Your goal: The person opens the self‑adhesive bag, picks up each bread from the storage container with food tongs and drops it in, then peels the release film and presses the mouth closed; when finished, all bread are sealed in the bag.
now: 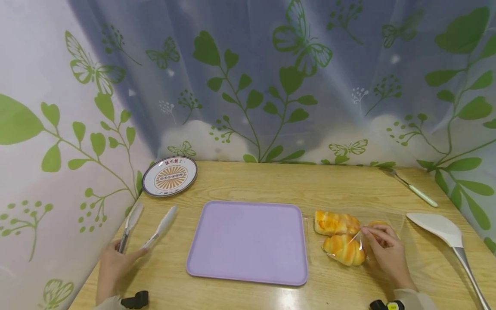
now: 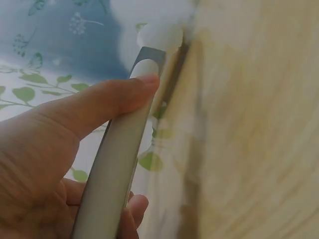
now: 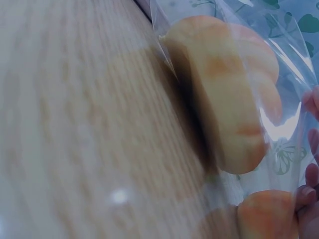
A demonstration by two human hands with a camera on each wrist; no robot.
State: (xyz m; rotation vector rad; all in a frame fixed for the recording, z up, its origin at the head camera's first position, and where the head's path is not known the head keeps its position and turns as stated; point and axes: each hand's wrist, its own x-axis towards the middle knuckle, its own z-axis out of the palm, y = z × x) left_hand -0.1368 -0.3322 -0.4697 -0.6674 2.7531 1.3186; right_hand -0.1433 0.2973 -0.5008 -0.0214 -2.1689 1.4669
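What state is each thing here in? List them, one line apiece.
Tongs: spread open, held by the left hand
Clear plastic: pinched by the right hand
Bread rolls: under the clear plastic
Purple tray: flat on the table
Plate: patterned side up
Green-handled utensil: lying, not held
White-headed spatula: lying, not held

Besides one purple tray (image 1: 248, 243), there are one plate (image 1: 170, 177) and one pair of tongs (image 1: 164, 221) to its left; to its right, three bread rolls (image 1: 336, 223), one clear bag (image 3: 280, 127), one white-headed spatula (image 1: 441, 228) and one fork (image 1: 422, 195). One left hand (image 1: 116, 267) and one right hand (image 1: 389, 256) flank the tray
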